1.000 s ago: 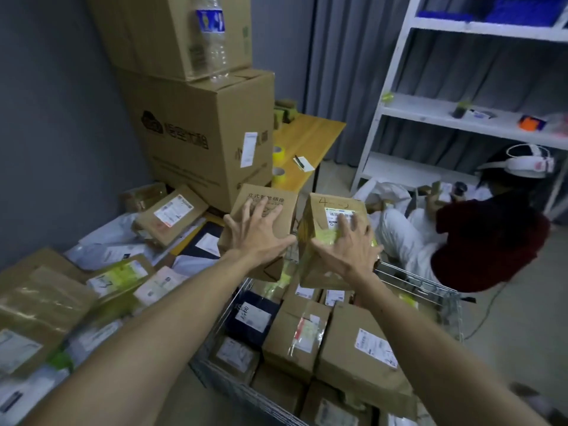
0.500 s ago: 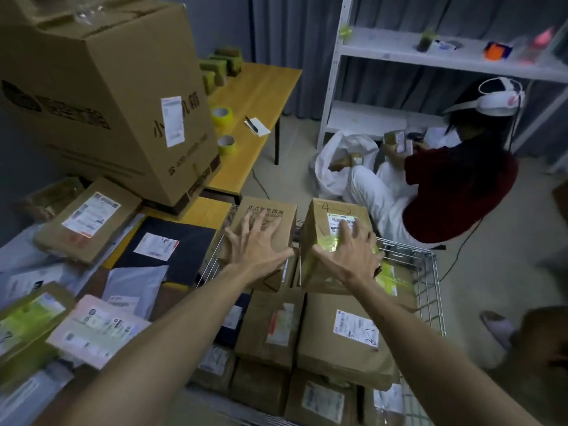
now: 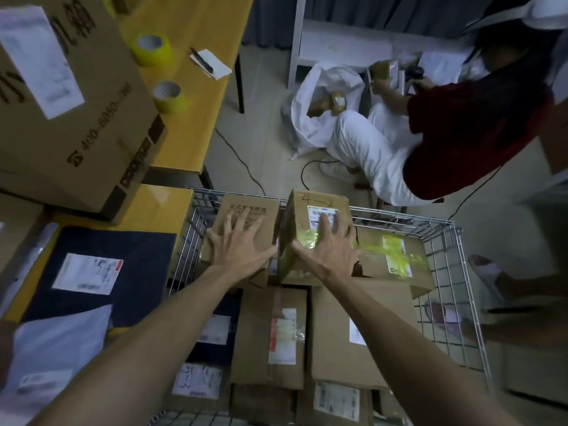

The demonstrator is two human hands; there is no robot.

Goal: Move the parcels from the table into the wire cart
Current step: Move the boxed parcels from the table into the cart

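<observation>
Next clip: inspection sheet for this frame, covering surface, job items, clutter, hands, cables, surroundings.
Surface: yellow table, mailers piled on its near part.
Job's things: wire cart nearly full of boxes; printed box and box marked 4-2 at its far end.
Clutter: two tape rolls, notepad with pen, large carton.
Hands: left hand spread on the printed box; right hand spread on the box marked 4-2.
Cables: black cable on the floor.
Surroundings: seated person, white sack, white shelf.
</observation>
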